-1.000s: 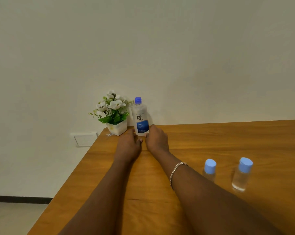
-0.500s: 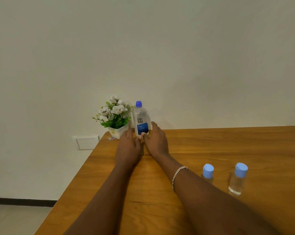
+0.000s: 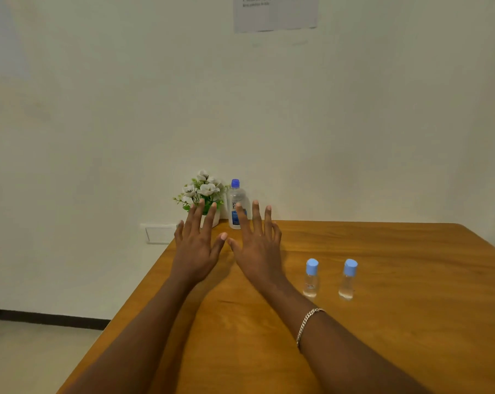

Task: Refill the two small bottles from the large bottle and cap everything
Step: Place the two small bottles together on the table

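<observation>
Your two forearms are bare all the way from the lower edge of the frame to the wrists: your left forearm (image 3: 144, 336) fills the lower left of centre, your right forearm (image 3: 354, 359) the lower right. On your right wrist, a little below and right of the frame's middle, you wear a thin chain bracelet (image 3: 307, 325) of flat, interlocked metal links, silvery with a faint gold cast. Your left grip (image 3: 196, 251) and right grip (image 3: 259, 251), near mid-frame, are bare as well. Your fingernails (image 3: 223, 236) are short and rounded, trimmed close to the fingertips.
</observation>
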